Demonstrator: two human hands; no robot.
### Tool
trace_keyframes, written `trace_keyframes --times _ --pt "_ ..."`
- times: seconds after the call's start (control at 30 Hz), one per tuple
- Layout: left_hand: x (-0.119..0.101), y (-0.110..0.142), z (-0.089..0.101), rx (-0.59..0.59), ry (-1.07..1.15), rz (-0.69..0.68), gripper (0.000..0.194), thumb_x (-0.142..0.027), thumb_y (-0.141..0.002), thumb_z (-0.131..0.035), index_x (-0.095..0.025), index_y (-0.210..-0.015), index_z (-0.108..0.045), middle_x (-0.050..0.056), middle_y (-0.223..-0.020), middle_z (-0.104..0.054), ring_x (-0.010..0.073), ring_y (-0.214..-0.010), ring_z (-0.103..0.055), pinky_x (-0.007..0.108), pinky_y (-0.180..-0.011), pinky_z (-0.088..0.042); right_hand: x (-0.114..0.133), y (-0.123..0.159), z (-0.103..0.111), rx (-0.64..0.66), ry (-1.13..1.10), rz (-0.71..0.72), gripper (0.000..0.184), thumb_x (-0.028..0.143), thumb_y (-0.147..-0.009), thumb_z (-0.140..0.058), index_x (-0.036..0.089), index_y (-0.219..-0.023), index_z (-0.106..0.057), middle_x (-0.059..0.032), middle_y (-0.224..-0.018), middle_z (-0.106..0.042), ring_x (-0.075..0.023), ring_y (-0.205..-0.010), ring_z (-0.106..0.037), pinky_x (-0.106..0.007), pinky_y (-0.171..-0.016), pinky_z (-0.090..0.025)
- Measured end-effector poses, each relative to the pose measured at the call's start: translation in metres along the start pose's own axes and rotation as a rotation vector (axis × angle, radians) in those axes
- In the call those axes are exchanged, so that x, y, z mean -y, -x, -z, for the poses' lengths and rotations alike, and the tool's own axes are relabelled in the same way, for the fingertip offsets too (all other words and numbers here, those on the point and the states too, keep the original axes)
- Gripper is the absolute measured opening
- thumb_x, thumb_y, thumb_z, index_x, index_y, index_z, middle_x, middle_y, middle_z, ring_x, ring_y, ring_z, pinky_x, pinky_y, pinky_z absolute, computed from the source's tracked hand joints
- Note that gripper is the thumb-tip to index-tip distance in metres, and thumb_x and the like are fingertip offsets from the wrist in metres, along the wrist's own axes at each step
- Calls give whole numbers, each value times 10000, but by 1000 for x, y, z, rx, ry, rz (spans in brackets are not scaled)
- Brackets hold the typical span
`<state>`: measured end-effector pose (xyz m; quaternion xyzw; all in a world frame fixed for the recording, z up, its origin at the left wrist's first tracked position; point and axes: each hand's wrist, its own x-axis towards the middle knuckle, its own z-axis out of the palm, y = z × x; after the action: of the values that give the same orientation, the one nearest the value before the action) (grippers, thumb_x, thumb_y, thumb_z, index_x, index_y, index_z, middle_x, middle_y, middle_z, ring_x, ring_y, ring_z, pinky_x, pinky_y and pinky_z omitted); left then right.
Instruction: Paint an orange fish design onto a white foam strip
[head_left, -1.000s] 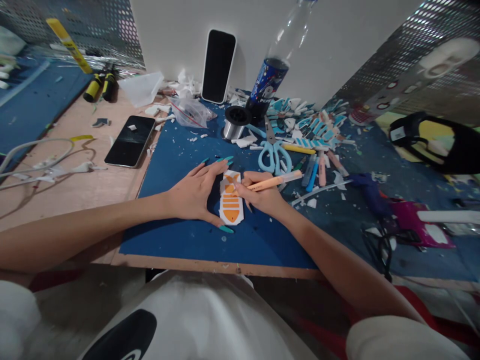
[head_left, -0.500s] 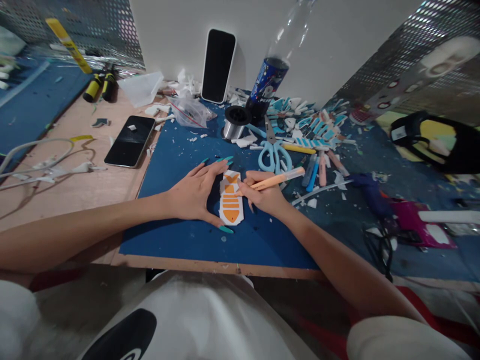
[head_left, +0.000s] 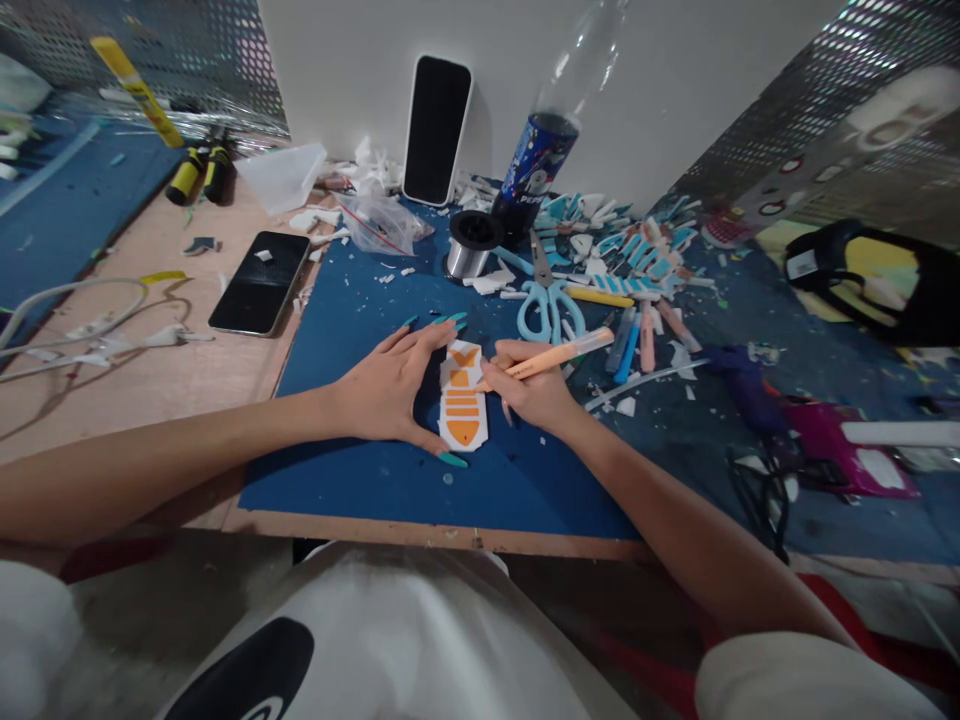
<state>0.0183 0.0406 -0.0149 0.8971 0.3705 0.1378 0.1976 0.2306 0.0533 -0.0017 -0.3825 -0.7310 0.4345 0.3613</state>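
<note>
A small white foam piece (head_left: pixel 462 398) with an orange fish-bone drawing lies on the blue mat (head_left: pixel 375 470). My left hand (head_left: pixel 390 385) lies flat beside it, fingers spread, with fingertips and thumb framing its left edge. My right hand (head_left: pixel 531 390) is closed round an orange marker (head_left: pixel 551 358) whose tip touches the piece near its upper right.
Light blue scissors (head_left: pixel 547 300), a wire spool (head_left: pixel 471 243), a bottle (head_left: pixel 551 130), several markers (head_left: pixel 634 340) and foam scraps (head_left: pixel 630 255) crowd the mat's far side. One phone (head_left: pixel 260 282) lies on the wooden table, another (head_left: pixel 436 130) leans on the wall. Cables (head_left: pixel 75 320) lie left.
The marker in my right hand has shifted slightly on the foam piece, its far end rising a little. My left hand stays put.
</note>
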Motion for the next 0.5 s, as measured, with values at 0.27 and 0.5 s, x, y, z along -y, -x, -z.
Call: trace_keyframes --times 0.27,0.5 --pt "-1 -1 2 9 26 19 1264 -767 -538 -616 -161 -1423 53 205 -1471 -250 361 -1363 -243 552 -1101 -169 -2 2 0 -84 -112 -33 413 255 -785 -579 209 -495 -288 71 -431 -299 -62 -358 -299 -218 -357 -293" --pt "-1 -2 2 8 28 17 1258 -771 -542 -611 -165 -1424 50 206 -1470 -253 370 -1358 -250 551 -1099 -168 1 1 0 -87 -219 -75 426 337 -783 -620 205 -492 -338 79 -381 -363 -49 -290 -331 -203 -303 -296"
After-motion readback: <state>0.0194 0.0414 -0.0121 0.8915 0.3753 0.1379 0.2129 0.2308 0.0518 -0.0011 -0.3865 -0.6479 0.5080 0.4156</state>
